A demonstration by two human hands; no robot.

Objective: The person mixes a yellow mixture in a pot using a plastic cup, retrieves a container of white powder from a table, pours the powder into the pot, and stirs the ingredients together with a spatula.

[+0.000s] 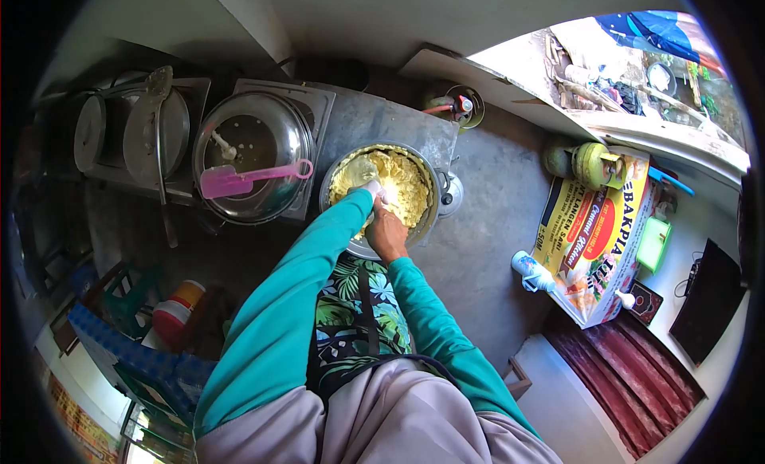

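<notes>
A round metal pot [437, 205] holds a crumbly yellow mash [402, 185]. My left hand [373, 190] reaches over it with the wrist bent, and something pale or whitish covers or lies against that hand. Just beyond it, a greyish, see-through rounded piece [362, 171] rests in the mash; I cannot tell whether it is a tool's blade or plastic. My right hand [387, 234] is at the near side of the pot, fingers curled close beside the left hand. What either hand grips is hidden.
Left of the pot, a pink spatula [227, 182] lies across a large metal lid [255, 117]. Further left are lidded pots [157, 137] and a long-handled turner [160, 85]. A small lid [452, 194] sits right of the pot. Green gas cylinders [596, 165] stand by a printed banner [594, 245].
</notes>
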